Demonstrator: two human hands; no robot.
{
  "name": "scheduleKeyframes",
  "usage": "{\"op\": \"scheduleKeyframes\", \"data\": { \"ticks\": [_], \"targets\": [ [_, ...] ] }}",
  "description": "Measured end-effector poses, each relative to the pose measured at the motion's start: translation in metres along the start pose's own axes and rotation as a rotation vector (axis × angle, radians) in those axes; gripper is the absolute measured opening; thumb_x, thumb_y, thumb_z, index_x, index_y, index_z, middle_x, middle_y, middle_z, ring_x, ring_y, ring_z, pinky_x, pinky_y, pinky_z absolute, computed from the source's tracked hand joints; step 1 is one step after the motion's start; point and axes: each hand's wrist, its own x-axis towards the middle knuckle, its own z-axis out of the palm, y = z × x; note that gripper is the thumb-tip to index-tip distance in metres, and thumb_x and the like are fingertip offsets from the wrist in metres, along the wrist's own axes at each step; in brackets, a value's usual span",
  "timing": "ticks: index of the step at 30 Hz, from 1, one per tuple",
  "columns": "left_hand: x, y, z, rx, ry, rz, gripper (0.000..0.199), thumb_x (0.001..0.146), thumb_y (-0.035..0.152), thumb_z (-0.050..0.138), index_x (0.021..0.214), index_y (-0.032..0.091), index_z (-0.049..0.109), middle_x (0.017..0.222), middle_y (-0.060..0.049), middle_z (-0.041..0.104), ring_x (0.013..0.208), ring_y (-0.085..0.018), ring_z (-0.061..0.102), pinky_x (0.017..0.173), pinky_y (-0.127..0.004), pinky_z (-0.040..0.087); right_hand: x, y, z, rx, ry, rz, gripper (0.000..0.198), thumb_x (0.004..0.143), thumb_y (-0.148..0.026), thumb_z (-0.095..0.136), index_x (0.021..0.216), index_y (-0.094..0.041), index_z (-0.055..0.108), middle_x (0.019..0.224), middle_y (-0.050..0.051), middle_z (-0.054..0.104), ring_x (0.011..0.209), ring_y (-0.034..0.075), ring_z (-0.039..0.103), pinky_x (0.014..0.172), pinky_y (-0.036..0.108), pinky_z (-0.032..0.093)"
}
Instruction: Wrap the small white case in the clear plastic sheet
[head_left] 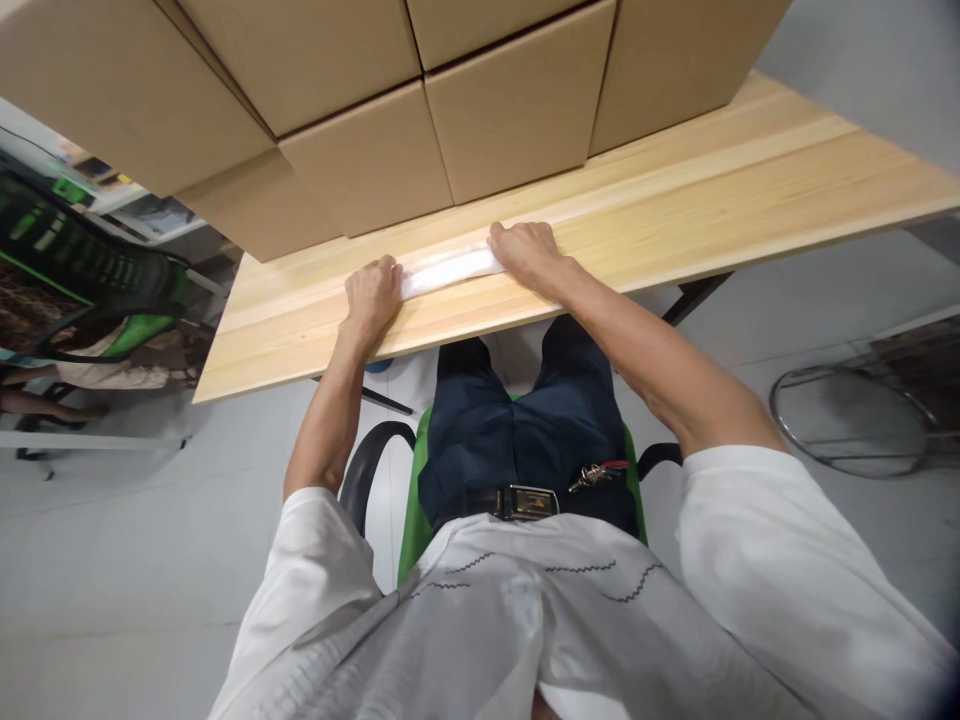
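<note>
A narrow white strip (pixel 452 271), perhaps folded paper, cloth or film, lies along the light wooden table (pixel 675 210); its exact kind is unclear. My left hand (pixel 373 298) is closed on the strip's left end, with curled fingers. Closed in the same way, my right hand (pixel 526 254) grips the right end. Between the two hands the strip looks straight and flat, close to the tabletop. Both ends are hidden under my fingers.
Brown cardboard boxes (pixel 367 160) are stacked along the table's far side, just beyond my hands. I sit on a green chair (pixel 411 530). A round metal stool frame (pixel 851 420) stands right. At left are another chair (pixel 67 250) and part of a person (pixel 112 376).
</note>
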Motion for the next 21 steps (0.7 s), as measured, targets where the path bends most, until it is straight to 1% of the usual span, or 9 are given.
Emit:
{"op": "scheduleKeyframes", "data": {
  "ticks": [3, 5, 7, 9, 12, 14, 17, 19, 21],
  "targets": [
    [-0.009, 0.006, -0.001, -0.069, 0.094, 0.071, 0.065, 0.138, 0.054, 0.026, 0.169, 0.023, 0.074, 0.171, -0.021, 0.079, 0.157, -0.042, 0.071, 0.129, -0.054, 0.051, 0.002, 0.003, 0.004, -0.004, -0.006, 0.021, 0.070, 0.135, -0.047, 0.030, 0.166, -0.008, 0.080, 0.145, 0.036, 0.091, 0.144, 0.055, 0.088, 0.120, 0.069, 0.064],
    [-0.016, 0.023, 0.002, -0.119, 0.124, 0.203, 0.061, 0.136, 0.058, 0.039, 0.177, 0.025, 0.069, 0.175, -0.023, 0.076, 0.161, -0.045, 0.069, 0.133, -0.057, 0.051, 0.005, 0.009, 0.011, 0.027, 0.009, 0.013, 0.081, 0.136, -0.063, 0.027, 0.163, -0.009, 0.080, 0.143, 0.036, 0.091, 0.141, 0.055, 0.089, 0.120, 0.069, 0.064],
    [-0.018, 0.046, 0.007, -0.163, 0.107, 0.378, 0.057, 0.132, 0.055, 0.056, 0.180, 0.026, 0.067, 0.176, -0.024, 0.075, 0.165, -0.047, 0.068, 0.136, -0.058, 0.052, 0.010, 0.016, 0.017, 0.054, 0.048, -0.014, 0.094, 0.133, -0.076, 0.020, 0.157, -0.010, 0.082, 0.137, 0.036, 0.092, 0.133, 0.055, 0.090, 0.115, 0.070, 0.065],
    [-0.017, 0.067, 0.013, -0.190, 0.081, 0.522, 0.051, 0.128, 0.043, 0.062, 0.174, 0.025, 0.072, 0.173, -0.023, 0.077, 0.164, -0.047, 0.069, 0.137, -0.062, 0.053, 0.012, 0.020, 0.021, 0.072, 0.086, -0.041, 0.098, 0.131, -0.079, 0.015, 0.152, -0.012, 0.084, 0.129, 0.035, 0.092, 0.126, 0.055, 0.090, 0.110, 0.070, 0.065],
    [-0.011, 0.084, 0.017, -0.203, 0.053, 0.543, 0.039, 0.127, 0.031, 0.060, 0.159, 0.023, 0.080, 0.167, -0.023, 0.079, 0.158, -0.045, 0.073, 0.134, -0.062, 0.056, 0.006, 0.021, 0.018, 0.070, 0.069, -0.051, 0.091, 0.133, -0.073, 0.019, 0.152, -0.012, 0.084, 0.127, 0.034, 0.092, 0.125, 0.054, 0.089, 0.110, 0.069, 0.064],
    [-0.007, 0.084, 0.016, -0.206, 0.042, 0.525, 0.036, 0.127, 0.029, 0.060, 0.155, 0.023, 0.081, 0.166, -0.023, 0.080, 0.157, -0.045, 0.073, 0.132, -0.061, 0.057, -0.003, 0.019, 0.012, 0.040, 0.042, -0.054, 0.085, 0.134, -0.062, 0.019, 0.154, -0.008, 0.082, 0.137, 0.037, 0.090, 0.130, 0.055, 0.087, 0.113, 0.071, 0.062],
    [-0.004, 0.079, 0.013, -0.219, 0.032, 0.535, 0.036, 0.126, 0.031, 0.064, 0.157, 0.024, 0.081, 0.165, -0.021, 0.080, 0.157, -0.044, 0.073, 0.132, -0.059, 0.057, -0.020, 0.017, 0.005, 0.042, 0.093, -0.134, 0.081, 0.134, -0.056, 0.018, 0.161, -0.010, 0.079, 0.155, 0.036, 0.084, 0.143, 0.056, 0.079, 0.118, 0.073, 0.060],
    [-0.003, 0.078, 0.012, -0.223, 0.032, 0.539, 0.037, 0.127, 0.032, 0.063, 0.159, 0.025, 0.081, 0.164, -0.020, 0.080, 0.157, -0.044, 0.073, 0.132, -0.059, 0.057, -0.029, 0.015, 0.003, 0.056, 0.129, -0.207, 0.077, 0.135, -0.057, 0.021, 0.163, -0.014, 0.078, 0.159, 0.032, 0.083, 0.153, 0.054, 0.074, 0.125, 0.072, 0.058],
    [-0.004, 0.078, 0.012, -0.217, 0.034, 0.531, 0.037, 0.128, 0.032, 0.063, 0.160, 0.024, 0.080, 0.164, -0.021, 0.080, 0.159, -0.044, 0.073, 0.133, -0.059, 0.057, -0.036, 0.012, 0.002, 0.034, 0.112, -0.261, 0.070, 0.135, -0.053, 0.026, 0.161, -0.016, 0.079, 0.160, 0.030, 0.083, 0.157, 0.051, 0.071, 0.130, 0.070, 0.056]
  ]
}}
